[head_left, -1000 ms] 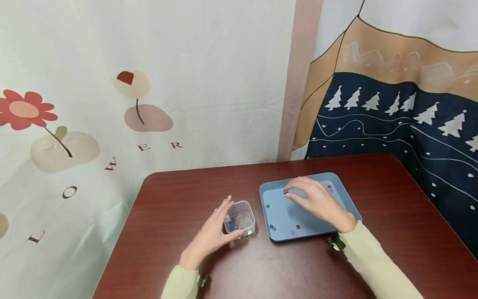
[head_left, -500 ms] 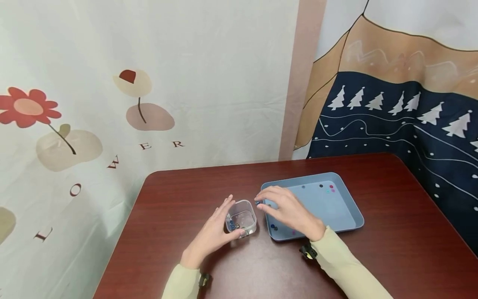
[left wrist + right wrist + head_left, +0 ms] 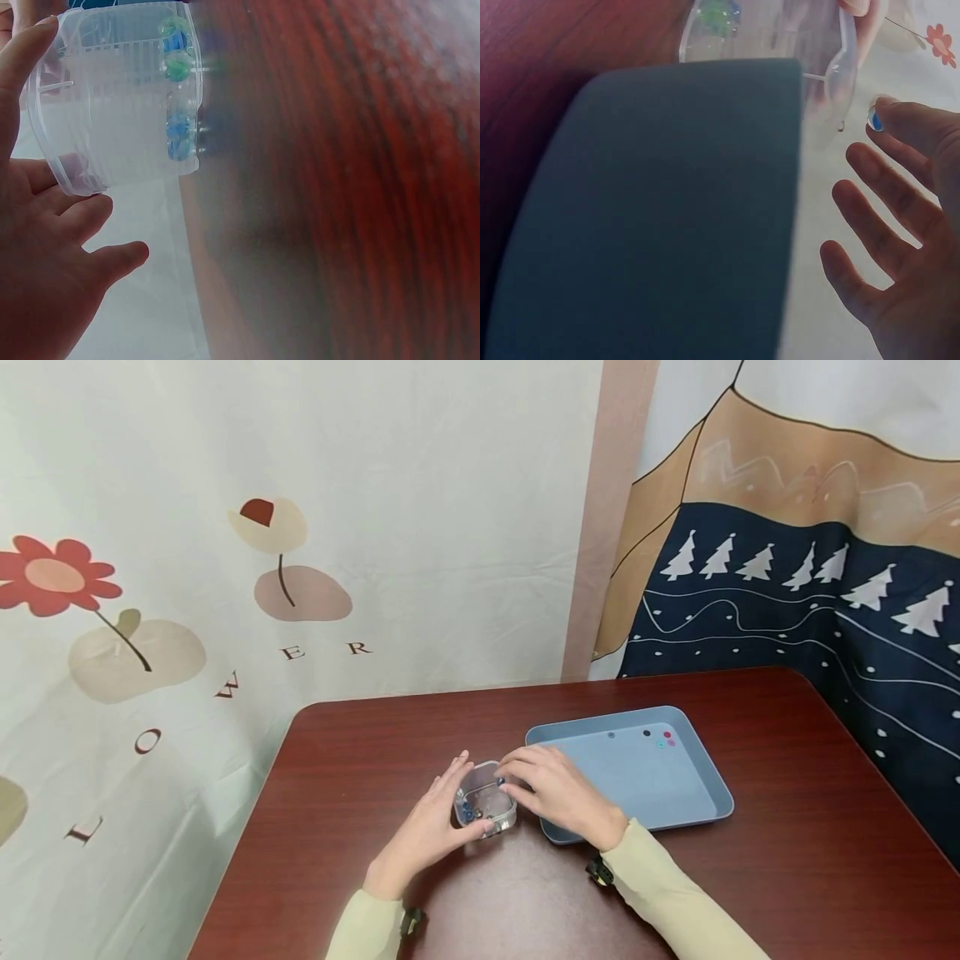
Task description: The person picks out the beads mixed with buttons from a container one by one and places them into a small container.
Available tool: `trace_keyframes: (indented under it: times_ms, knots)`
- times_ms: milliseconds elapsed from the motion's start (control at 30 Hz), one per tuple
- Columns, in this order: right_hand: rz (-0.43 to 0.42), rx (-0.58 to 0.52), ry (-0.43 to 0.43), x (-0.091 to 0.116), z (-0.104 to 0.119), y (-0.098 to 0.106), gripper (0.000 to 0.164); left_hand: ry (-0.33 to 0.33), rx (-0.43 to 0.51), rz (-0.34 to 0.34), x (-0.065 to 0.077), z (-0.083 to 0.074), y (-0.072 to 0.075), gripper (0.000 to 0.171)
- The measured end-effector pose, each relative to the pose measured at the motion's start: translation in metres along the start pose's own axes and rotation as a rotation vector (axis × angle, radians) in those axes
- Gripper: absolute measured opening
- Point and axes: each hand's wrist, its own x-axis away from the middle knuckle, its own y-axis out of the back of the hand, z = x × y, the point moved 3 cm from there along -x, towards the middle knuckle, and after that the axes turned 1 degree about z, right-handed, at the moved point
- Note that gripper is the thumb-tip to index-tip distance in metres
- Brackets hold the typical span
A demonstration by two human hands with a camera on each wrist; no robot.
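My left hand holds a small clear plastic box from the left, thumb at the near side and fingers along the far side. Several blue and green glass marbles lie on the bottom of the box, seen through its wall in the left wrist view. My right hand is over the right rim of the box. Between its thumb and index finger it pinches a clear marble with a blue core; in the right wrist view the other fingers are spread.
Right of the box stands a shallow blue tray with several small coloured marbles in its far right part. My right forearm crosses its near left corner. The brown table meets a printed cloth behind.
My right hand has moved left from over the tray to the box, carrying the pinched marble. The left hand and box have stayed in place.
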Motion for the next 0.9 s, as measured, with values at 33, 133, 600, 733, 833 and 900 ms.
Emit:
trace_keyframes:
  times_ms: [33,133,600,733,833,900]
  knots:
    - [0.009,0.005,-0.008,0.000,0.000,-0.002,0.015,-0.002,0.003,-0.002,0.001,0.000,0.000,0.092]
    - [0.029,0.020,-0.027,0.003,0.002,-0.005,0.015,-0.013,0.005,-0.008,0.002,-0.002,-0.001,0.093]
    - [-0.002,0.032,-0.066,0.013,0.003,0.003,0.034,-0.044,-0.017,-0.010,0.003,-0.006,0.001,0.102]
    - [-0.050,0.071,-0.059,0.024,0.003,0.013,0.044,-0.060,-0.039,-0.032,0.004,-0.007,0.003,0.108]
    - [-0.077,0.126,-0.073,0.034,0.000,0.021,0.050,-0.060,-0.056,-0.064,0.007,-0.009,0.009,0.109]
    - [-0.082,0.158,-0.105,0.041,-0.003,0.028,0.055,-0.048,-0.069,-0.089,0.009,-0.010,0.014,0.109]
